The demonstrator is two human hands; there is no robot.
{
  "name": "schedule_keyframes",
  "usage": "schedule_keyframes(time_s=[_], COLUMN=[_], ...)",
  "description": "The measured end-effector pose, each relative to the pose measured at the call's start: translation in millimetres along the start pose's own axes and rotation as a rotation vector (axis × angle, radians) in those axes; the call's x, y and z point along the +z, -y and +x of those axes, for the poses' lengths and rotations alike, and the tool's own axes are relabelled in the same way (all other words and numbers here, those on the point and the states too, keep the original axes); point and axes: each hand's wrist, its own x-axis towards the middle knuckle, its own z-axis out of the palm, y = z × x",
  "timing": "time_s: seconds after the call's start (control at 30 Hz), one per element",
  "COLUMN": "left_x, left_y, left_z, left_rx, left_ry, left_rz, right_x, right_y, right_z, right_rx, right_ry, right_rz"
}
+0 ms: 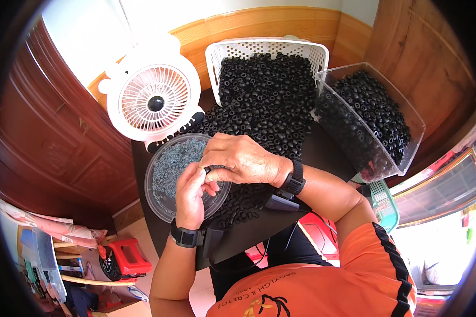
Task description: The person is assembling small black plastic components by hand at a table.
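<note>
My left hand (pixel 189 198) and my right hand (pixel 243 159) meet over the right side of a round clear tub (pixel 149 191). Their fingertips are pinched together around a small black piece (pixel 208 169), mostly hidden by the fingers; it resembles the loose rings nearby. Many tiny blue-grey parts (pixel 175 161) fill the tub under my hands. Beyond my right hand spreads a heap of short black rings (pixel 264 124), spilling from a tipped white perforated basket (pixel 215 66). More of these black pieces (pixel 238 203) lie beneath my wrists, beside the tub.
A white fan (pixel 156 103) stands at the table's back left. To the right, a clear bin (pixel 349 145) holds more black rings. The dark tabletop (pixel 325 153) shows between heap and bin. A green basket (pixel 384 206) is at right, a red stool (pixel 129 257) lower left.
</note>
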Motion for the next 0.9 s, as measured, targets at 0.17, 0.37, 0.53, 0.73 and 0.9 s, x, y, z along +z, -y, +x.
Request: schedule_keyframes(time_s=[0.17, 0.37, 0.53, 0.73, 0.9], left_x=[-3, -11, -14, -12, -4], left_y=[0, -3, -8, -4, -6], left_z=[1, 1, 6, 4, 2], left_rx=[-0.008, 0.036, 0.075, 0.062, 0.033], left_ry=[0.009, 0.003, -0.011, 0.018, 0.022], left_rz=[-0.001, -0.047, -0.147, -0.168, -0.104], right_x=[0, -3, -1, 8, 11], right_y=[0, -12, -20, -1, -2], right_z=[0, 0, -4, 2, 1], right_rx=[0.002, 0.062, 0.229, 0.149, 0.095], right_ry=[0.006, -0.028, -0.044, -0.039, -0.048], right_rz=[0.032, 0.117, 0.153, 0.189, 0.139])
